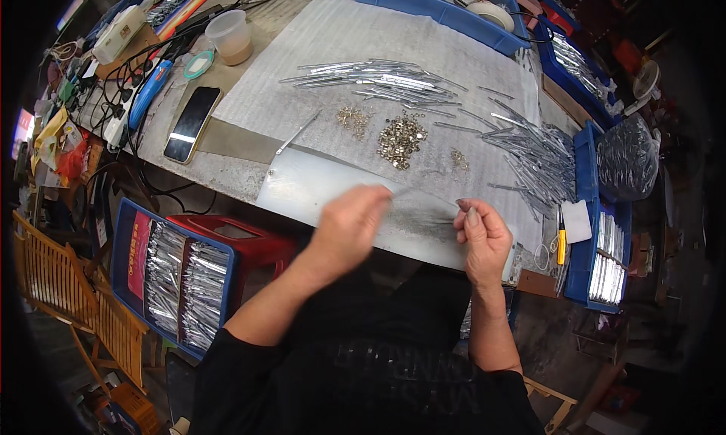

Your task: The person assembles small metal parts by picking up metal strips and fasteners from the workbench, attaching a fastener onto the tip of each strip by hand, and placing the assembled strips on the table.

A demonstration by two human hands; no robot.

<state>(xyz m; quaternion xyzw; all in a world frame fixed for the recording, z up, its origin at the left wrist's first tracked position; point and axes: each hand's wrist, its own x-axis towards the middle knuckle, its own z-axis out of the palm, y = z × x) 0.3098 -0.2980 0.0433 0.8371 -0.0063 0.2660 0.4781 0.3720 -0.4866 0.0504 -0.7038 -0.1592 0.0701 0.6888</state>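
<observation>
Two bare hands at work above a grey surface (227,170) covered in part by a white foam sheet (265,80). The right hand (486,242) has its thumb and index finger pinching one end of a thin grey metal strip (427,195), which spans the gap between the two hands. The left hand (349,227) is blurred; its fingers are bunched together near the strip's other end, but whether they grip it cannot be told. Below the fingers of both hands lies a smooth, whitish translucent board (318,187), set along the near edge of the surface.

Just beyond the fingers, roughly between the two hands, is a heap of small, round, gold-coloured metal pieces (402,142). Beyond the left fingers and slightly leftward is a looser scatter of tiny gold-coloured parts (353,121); a smaller cluster of tiny brassy parts (460,160) lies directly beyond the right fingers. Farther off than these heaps is a bundle of long silver metal strips (378,80), and to the right of and beyond the right fingers spreads a second, fanned pile of grey metal strips (529,155). A single silver strip (297,133) lies apart, left of and beyond the left fingers.

Well to the left of the left fingers is a dark-screened phone (193,125); to the right of the right fingers lies a yellow-handled tool (561,246), beside a white square pad (576,222).
</observation>
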